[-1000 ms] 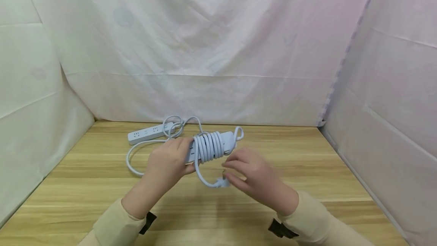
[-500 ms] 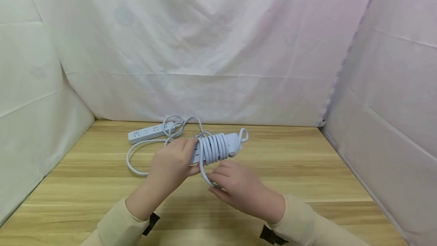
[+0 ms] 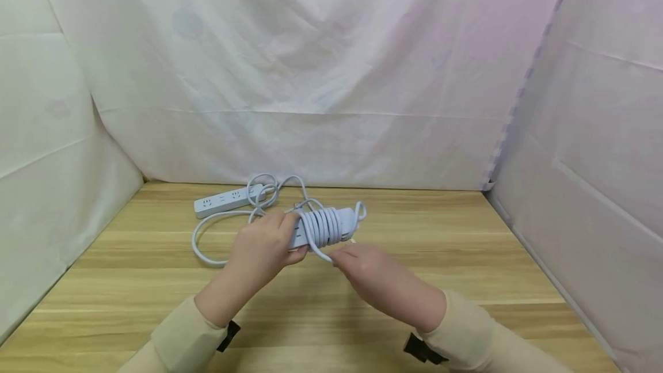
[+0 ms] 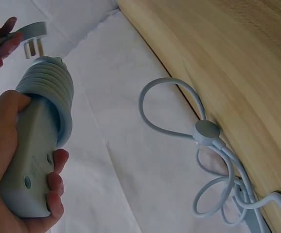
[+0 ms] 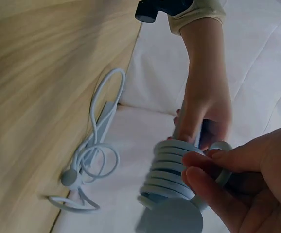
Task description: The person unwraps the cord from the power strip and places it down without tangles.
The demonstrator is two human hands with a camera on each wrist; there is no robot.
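Gripping one end of the wrapped power strip, the left hand held it above the counter — cord coiled around the body to the right of the fingers. The right hand pinched the cord's free length, just beside the plug, prongs exposed. A second power strip lay far left on the counter, its loose cable looped nearby.

Wood-grain table, pale creased curtains, faint pink tint upper right
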